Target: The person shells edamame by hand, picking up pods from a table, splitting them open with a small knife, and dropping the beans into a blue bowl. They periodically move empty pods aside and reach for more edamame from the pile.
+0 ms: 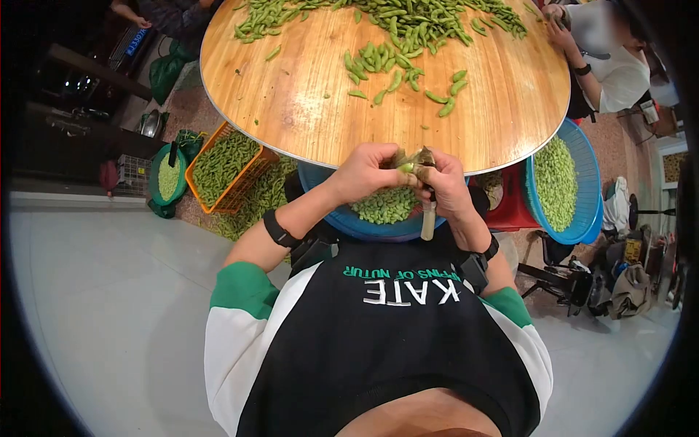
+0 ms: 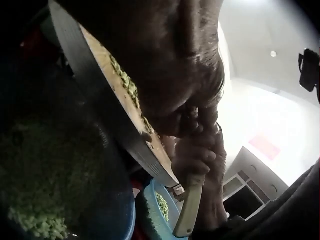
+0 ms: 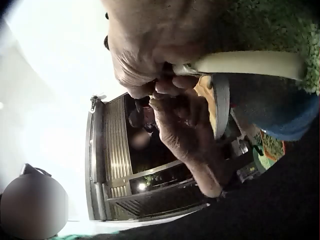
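Both hands meet over the near edge of the round wooden table, above a blue basin (image 1: 336,219) of shelled green beans (image 1: 384,207). My left hand (image 1: 369,173) pinches a green bean pod (image 1: 405,167), mostly covered by the fingers. Close against it, my right hand (image 1: 448,186) grips a knife by its pale handle (image 1: 428,224), which points back toward my body; its blade is hidden. In the left wrist view the handle (image 2: 190,207) sticks out below the curled right fingers (image 2: 192,152). The right wrist view shows the fingertips of both hands touching.
Green pods (image 1: 408,22) are heaped on the far side of the wooden table (image 1: 306,102). To the left stand an orange crate (image 1: 239,177) of pods and a green basin (image 1: 154,182) of beans. A blue basket (image 1: 588,167) of beans stands right; another person (image 1: 611,58) sits beyond it.
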Available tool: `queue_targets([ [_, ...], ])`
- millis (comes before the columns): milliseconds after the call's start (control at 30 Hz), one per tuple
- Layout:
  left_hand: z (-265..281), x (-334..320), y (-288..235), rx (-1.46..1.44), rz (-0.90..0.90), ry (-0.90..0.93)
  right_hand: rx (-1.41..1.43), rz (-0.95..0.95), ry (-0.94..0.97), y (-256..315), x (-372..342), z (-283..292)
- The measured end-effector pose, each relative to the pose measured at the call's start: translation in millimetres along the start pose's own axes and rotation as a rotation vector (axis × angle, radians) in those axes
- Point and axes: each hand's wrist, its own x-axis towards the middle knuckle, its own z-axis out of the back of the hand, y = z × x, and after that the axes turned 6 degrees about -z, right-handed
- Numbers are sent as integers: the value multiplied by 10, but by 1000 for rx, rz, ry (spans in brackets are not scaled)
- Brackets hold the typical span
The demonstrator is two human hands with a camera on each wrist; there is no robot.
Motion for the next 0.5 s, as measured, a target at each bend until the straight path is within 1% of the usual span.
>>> queue_targets([
  [33, 4, -12, -55, -179, 112, 3, 41, 7, 61, -2, -7, 14],
  [67, 12, -12, -83, -356, 224, 9, 42, 8, 59, 1, -8, 10],
  [133, 14, 0, -51, -354, 221, 7, 144, -26, 68, 1, -10, -10],
  [200, 28, 1, -45, -349, 214, -1, 124, -30, 60, -15, -16, -11],
  [267, 34, -10, -54, -380, 279, -17, 107, -32, 45, -12, -33, -2],
  [400, 69, 6, -122, -313, 249, 40, 61, -12, 45, 11, -36, -7],
  [467, 88, 4, -173, -441, 390, 25, 46, -6, 32, 11, -47, 4],
  [500, 93, -4, -183, -441, 390, 25, 29, -9, 29, 29, -50, 21],
])
